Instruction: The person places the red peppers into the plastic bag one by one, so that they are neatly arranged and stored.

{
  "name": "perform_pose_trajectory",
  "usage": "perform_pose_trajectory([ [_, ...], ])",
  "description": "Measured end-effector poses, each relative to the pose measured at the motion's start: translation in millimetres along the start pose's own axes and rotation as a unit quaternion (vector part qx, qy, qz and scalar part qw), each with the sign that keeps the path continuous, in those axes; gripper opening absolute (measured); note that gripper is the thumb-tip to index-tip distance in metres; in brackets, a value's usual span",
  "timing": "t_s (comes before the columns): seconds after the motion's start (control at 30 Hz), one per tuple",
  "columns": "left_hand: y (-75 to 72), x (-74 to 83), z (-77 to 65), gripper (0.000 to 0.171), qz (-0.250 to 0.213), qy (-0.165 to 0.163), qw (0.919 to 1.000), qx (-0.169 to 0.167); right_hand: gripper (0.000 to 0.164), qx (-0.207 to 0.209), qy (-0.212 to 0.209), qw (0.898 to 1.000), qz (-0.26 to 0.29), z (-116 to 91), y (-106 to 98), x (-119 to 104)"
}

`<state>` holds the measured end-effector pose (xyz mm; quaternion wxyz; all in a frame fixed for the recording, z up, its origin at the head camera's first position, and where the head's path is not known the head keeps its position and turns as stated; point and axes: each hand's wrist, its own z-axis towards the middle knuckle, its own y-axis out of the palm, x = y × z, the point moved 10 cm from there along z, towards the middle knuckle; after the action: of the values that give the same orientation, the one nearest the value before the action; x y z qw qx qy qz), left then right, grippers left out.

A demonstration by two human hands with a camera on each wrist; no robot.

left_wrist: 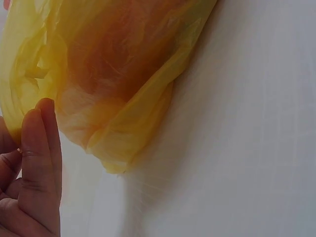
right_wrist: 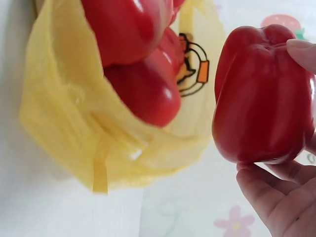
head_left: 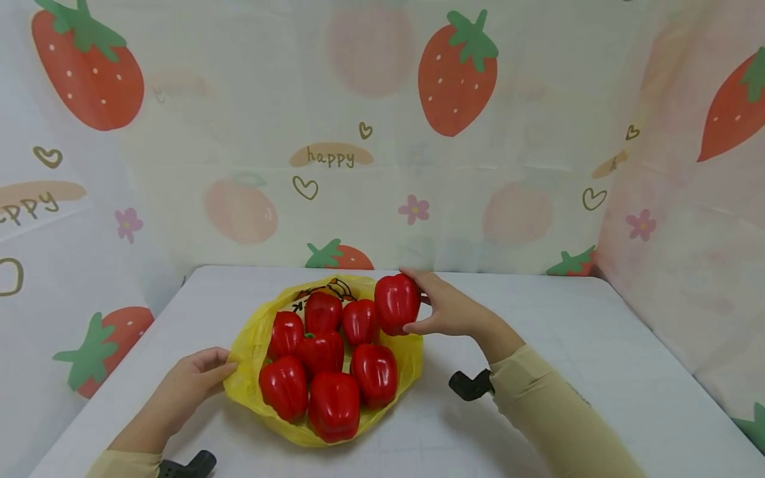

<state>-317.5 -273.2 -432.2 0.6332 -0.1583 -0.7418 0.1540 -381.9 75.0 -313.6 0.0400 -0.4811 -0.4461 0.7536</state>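
A yellow plastic bag (head_left: 248,352) lies wide-mouthed on the white table, with several red bell peppers (head_left: 335,405) inside. My left hand (head_left: 185,392) pinches the bag's left rim between thumb and fingers; the left wrist view shows those fingers (left_wrist: 37,158) against the thin plastic. At the bag's far right rim, my right hand (head_left: 451,309) holds one red bell pepper (head_left: 397,304) by its ends, thumb on one and fingers on the other. In the right wrist view that held pepper (right_wrist: 264,96) is beside the bag (right_wrist: 64,108), apart from the peppers inside.
The white table (head_left: 538,312) extends to both sides of the bag. Behind it and at its sides hangs a strawberry-printed cloth (head_left: 251,99). Black wrist-worn devices (head_left: 470,385) are near both sleeves.
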Motion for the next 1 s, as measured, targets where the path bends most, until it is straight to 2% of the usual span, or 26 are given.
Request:
perform_pose_trajectory([
  [0.2,-0.1,0.7,-0.1,0.046,-0.001,-0.002,1.0,0.002,0.09,-0.018,0.007,1.0,-0.002,21.4,14.4,-4.0],
  [0.43,0.2,2.8,-1.2,0.044,-0.004,-0.001,1.0,-0.004,0.09,-0.041,0.001,0.999,0.027,37.1,28.2,-9.9],
  [0.73,0.3,3.6,1.0,0.048,-0.004,0.0,1.0,-0.007,0.09,-0.093,-0.007,0.995,0.032,43.2,51.7,-17.4],
  [1.0,0.0,5.4,0.6,0.047,-0.001,0.0,1.0,-0.006,0.085,-0.106,-0.007,0.994,0.029,46.6,63.4,-15.3],
])
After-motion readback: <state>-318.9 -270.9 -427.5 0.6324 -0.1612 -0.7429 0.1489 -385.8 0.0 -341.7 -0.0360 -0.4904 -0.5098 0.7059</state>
